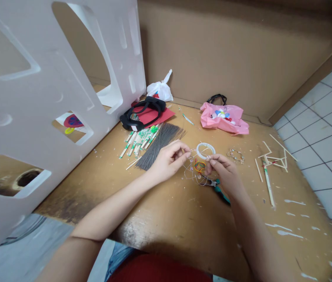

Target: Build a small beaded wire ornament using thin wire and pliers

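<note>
My left hand (pixel 170 158) and my right hand (pixel 223 170) meet above a brown wooden table (pixel 166 219), fingers pinched together on thin clear line strung with small beads (pixel 193 172). A white spool of line (pixel 205 150) lies just beyond my fingertips. Coloured rubber bands (pixel 200 167) rest between my hands. Teal-handled pliers (pixel 219 188) lie under my right wrist. A small beaded loop (pixel 236 155) sits to the right of the spool.
A large white foam panel (pixel 36 98) stands at the left. Behind are a bundle of grey sticks (pixel 158 145), wrapped chopsticks (pixel 138 141), a black strap on red paper (pixel 142 113), a white bag (pixel 160 90), a pink bag (pixel 224 117). Loose wooden sticks (pixel 271 162) lie right.
</note>
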Demonstrator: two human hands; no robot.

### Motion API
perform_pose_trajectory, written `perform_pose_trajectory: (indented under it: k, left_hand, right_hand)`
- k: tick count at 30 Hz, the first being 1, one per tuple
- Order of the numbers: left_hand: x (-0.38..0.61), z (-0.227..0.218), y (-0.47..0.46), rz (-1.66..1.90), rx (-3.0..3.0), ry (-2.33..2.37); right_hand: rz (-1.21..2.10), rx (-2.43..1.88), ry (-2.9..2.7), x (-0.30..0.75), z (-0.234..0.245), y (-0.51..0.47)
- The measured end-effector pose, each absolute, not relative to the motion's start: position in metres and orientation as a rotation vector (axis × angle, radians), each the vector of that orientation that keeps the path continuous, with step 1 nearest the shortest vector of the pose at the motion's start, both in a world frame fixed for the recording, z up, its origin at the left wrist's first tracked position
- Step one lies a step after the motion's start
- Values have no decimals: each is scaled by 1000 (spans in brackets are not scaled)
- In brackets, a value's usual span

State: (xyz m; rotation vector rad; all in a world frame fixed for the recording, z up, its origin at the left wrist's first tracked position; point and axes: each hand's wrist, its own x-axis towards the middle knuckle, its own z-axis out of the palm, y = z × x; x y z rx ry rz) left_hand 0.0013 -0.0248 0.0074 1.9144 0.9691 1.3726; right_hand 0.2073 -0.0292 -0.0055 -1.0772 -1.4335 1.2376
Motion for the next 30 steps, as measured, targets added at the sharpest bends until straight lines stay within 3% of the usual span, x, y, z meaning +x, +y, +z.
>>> perform_pose_trajectory:
  k: [30]
  left_hand:
    - [-3, 10, -23, 1194, 1891, 1006]
  right_hand:
    - [1353, -1195, -1585, 206, -8, -27]
